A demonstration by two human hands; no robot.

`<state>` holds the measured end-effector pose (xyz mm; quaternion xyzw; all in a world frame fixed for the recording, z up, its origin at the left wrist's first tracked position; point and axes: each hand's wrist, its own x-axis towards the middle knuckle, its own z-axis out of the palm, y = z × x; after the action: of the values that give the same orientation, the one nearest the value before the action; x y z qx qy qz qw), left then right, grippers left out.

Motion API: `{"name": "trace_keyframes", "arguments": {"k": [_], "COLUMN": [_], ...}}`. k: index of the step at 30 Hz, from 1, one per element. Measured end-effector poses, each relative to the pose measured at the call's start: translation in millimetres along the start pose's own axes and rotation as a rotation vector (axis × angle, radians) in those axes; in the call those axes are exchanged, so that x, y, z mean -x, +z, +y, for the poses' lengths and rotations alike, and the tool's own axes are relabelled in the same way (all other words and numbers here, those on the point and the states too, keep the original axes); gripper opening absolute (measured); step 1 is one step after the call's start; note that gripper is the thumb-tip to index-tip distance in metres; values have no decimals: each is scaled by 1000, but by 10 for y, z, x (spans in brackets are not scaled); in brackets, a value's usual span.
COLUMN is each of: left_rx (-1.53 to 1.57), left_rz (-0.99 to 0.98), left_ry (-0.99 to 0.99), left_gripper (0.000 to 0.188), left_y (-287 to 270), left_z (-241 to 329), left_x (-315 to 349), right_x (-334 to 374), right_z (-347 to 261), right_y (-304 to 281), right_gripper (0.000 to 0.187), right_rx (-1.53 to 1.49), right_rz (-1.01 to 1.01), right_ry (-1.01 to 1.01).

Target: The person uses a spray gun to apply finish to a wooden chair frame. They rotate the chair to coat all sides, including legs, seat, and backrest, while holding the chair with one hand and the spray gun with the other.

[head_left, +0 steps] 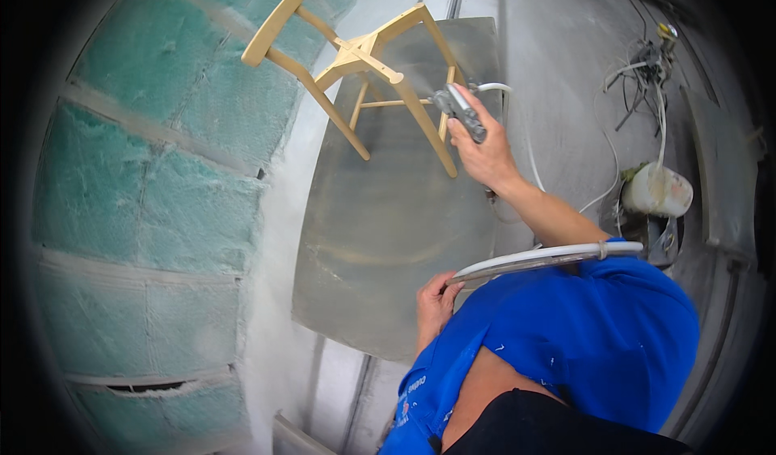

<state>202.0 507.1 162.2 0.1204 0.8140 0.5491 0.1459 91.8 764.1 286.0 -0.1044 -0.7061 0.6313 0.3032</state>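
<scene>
A pale wooden chair frame (365, 53) with a curved backrest and a cross-shaped brace where a seat sits stands above a large grey panel (380, 245). My right hand (483, 152) is closed round a spray gun (461, 112), its nozzle pointing at the chair's near front leg. Faint mist shows between nozzle and wood. Nearer my body, my left hand (435, 305) has its fingers curled at the end of a white hose (541, 254), which runs along a flat dark strip; part of that hand is hidden by my blue shirt.
Dusty green filter panels (194, 237) cover the left wall. On the right stand a whitish container (659, 190), a tangle of cables and fittings (649, 61) and a leaning grey board (719, 176). Thin white tubing trails over the grey floor (558, 75) between them and my right arm.
</scene>
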Motion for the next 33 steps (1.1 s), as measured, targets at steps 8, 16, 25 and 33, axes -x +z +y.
{"name": "trace_keyframes", "arguments": {"k": [8,16,25,33], "left_rx": [-107,-31,146,270], "left_rz": [-81,69,227,246], "left_ry": [356,297,248,134], "left_gripper": [21,21,19,15], "left_y": [1249,1523,1219,623], "left_z": [866,1013,663,20], "left_x": [-982,-1024,-682,-351], "right_x": [-636,-1114,-1473,-1128], "right_z": [-59,-42,-21,-432], "right_y": [-866,-655,751,1223], "right_gripper": [53,70,57,42], "right_rx": [123,491,921,1083], "right_rz": [-371,-746,-879,-785], "right_ry": [-275,-567,-916,-1024]}}
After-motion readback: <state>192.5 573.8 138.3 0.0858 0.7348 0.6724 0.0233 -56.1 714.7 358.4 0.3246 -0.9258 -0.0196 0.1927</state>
